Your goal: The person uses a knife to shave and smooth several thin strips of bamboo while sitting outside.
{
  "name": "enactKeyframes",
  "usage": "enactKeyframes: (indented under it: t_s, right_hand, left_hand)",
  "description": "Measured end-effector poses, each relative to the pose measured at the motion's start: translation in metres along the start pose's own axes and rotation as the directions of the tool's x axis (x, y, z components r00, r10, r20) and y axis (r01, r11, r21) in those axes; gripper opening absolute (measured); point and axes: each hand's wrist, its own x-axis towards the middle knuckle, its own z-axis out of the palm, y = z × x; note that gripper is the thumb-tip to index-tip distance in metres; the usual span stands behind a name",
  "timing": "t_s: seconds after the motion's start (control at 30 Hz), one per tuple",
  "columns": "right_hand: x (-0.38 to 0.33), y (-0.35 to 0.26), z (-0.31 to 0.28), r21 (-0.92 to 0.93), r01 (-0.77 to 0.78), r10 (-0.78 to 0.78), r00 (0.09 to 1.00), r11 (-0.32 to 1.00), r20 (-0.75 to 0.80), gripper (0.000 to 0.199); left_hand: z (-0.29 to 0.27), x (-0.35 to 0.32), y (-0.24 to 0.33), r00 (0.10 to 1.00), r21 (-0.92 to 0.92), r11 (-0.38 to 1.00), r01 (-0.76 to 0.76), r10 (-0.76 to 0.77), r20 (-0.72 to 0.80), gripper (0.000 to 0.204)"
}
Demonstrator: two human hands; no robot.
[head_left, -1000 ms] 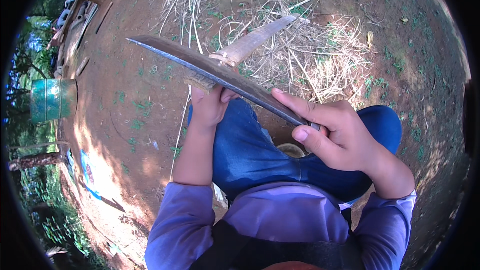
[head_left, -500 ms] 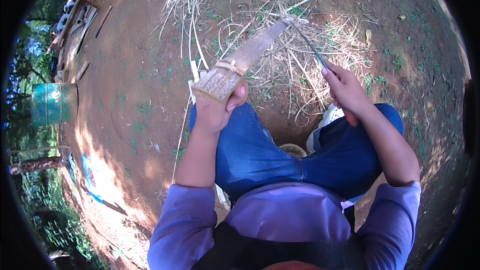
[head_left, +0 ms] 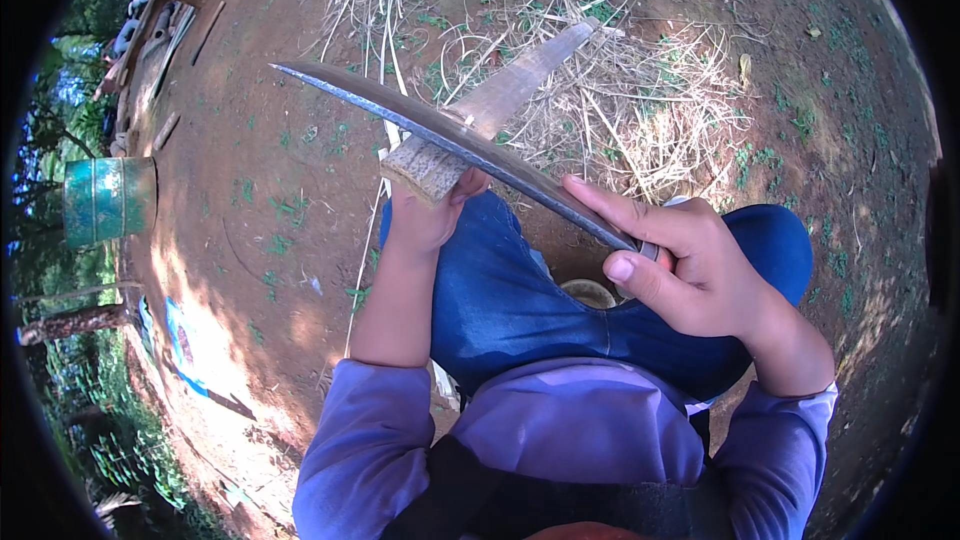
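Note:
My left hand (head_left: 428, 218) is closed around the near end of a long, flat bamboo slat (head_left: 530, 80), partly hidden beneath it. The slat points away and to the right, with a ridge across it near my grip and a rough, speckled end towards me. In my right hand (head_left: 700, 265) is a machete (head_left: 370, 106), gripped by its reddish handle, with my index finger stretched along the blade. The broad dark blade runs up to the left and crosses above the slat's near part. Whether blade and slat touch, I cannot tell.
Pale shavings and thin strips (head_left: 650, 110) lie heaped on the brown ground ahead. Between my legs, in blue trousers (head_left: 520, 310), a round rim (head_left: 588, 292) shows. To the left stands a green metal drum (head_left: 108, 202), with logs and sticks (head_left: 165, 30) beyond it.
My right hand has swung the machete from the slat's far end back towards me, so the blade now lies across its near part. My left hand and the slat have barely moved.

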Motion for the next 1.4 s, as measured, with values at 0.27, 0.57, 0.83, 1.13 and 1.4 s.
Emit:
enactKeyframes:
  t_s: [0.27,0.57,0.83,1.13,1.4]
  right_hand:
    - [-0.009,-0.007,0.006,0.033,0.101,-0.103,0.992,0.994,0.066,0.059]
    - [-0.015,-0.016,0.005,0.090,0.136,-0.139,0.990,0.987,0.035,0.056]
    - [-0.014,-0.015,0.006,0.016,0.038,-0.038,0.999,0.999,0.002,0.056]
    - [0.012,0.015,-0.022,-0.070,-0.098,0.099,0.995,0.993,0.008,0.049]
    - [-0.006,-0.018,0.010,-0.034,0.073,-0.074,0.997,0.997,-0.026,0.050]
  left_hand:
    - [-0.014,0.012,-0.007,0.962,-0.040,0.999,0.028,-0.016,0.274,0.039]
    - [-0.029,0.010,-0.013,0.951,-0.090,0.995,-0.033,0.059,0.303,0.031]
    - [-0.008,-0.001,-0.018,0.993,0.149,0.983,-0.103,0.094,0.064,0.033]
    - [-0.008,0.000,-0.007,0.989,-0.040,0.999,-0.021,0.026,0.145,0.025]
    - [-0.014,0.001,-0.016,0.999,-0.065,0.997,-0.046,0.046,0.001,0.026]
